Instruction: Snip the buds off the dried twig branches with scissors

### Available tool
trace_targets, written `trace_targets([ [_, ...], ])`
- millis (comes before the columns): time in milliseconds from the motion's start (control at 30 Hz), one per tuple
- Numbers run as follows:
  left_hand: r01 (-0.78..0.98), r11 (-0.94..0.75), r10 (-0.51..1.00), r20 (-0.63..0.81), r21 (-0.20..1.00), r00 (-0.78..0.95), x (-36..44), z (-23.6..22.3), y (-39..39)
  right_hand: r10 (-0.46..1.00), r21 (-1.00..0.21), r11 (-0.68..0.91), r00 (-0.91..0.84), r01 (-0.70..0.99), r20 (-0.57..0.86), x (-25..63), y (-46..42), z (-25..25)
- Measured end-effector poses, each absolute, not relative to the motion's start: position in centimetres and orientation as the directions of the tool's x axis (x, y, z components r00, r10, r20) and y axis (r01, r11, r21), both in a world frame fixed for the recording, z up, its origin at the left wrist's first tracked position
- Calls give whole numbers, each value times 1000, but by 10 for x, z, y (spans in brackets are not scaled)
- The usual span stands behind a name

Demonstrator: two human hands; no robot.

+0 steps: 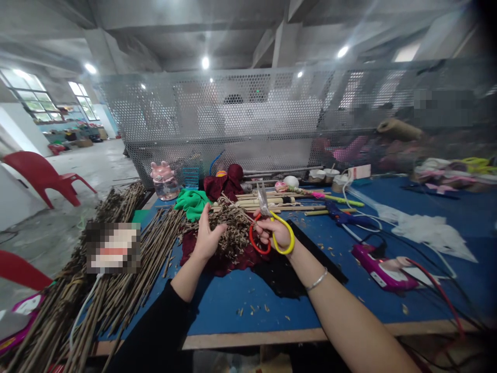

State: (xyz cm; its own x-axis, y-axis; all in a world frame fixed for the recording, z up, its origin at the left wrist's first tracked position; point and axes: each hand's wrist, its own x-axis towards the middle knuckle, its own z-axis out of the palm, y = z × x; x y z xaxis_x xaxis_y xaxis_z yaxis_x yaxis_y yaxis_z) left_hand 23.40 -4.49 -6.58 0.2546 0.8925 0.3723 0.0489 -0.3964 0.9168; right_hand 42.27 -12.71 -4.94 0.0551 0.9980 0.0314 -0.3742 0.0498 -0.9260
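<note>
My left hand (pixel 207 235) grips a bundle of dry brown twigs (pixel 233 228) lying over dark red cloth (pixel 217 261) on the blue table (pixel 240 305). My right hand (pixel 277 233) is closed through the handles of scissors (pixel 267 225) with one red and one yellow loop. The blades point up and away, right beside the twig bundle. A silver bracelet sits on my right wrist.
Long bundles of brown sticks (pixel 116 290) lie along the table's left side. A black cloth (pixel 287 269), a purple glue gun (pixel 382 272) with cables, a blue glue gun (pixel 344 215), wooden rods (pixel 279 202), green cloth (pixel 192 203) and white plastic (pixel 423 230) lie around. A perforated metal screen (pixel 248 119) stands behind.
</note>
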Motion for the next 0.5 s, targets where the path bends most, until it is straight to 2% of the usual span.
trace_targets([
  [133, -212, -261, 931, 303, 942, 201, 229, -57, -39, 995, -953, -5, -98, -304, 27, 421, -131, -50],
  [233, -310, -61, 927, 169, 949, 335, 230, -53, -40, 987, -966, -1, -154, -258, 40, 416, -132, -53],
  [333, -344, 57, 897, 103, 937, 429, 236, -53, -46, 989, -959, 7, -139, -284, 49, 410, -131, -56],
  [433, -296, 30, 884, 113, 955, 454, 243, -56, -54, 994, -947, 15, -99, -320, 49, 402, -128, -59],
  [500, -189, -93, 897, 165, 978, 411, 244, -57, -56, 996, -942, 28, -70, -333, 54, 398, -127, -60],
])
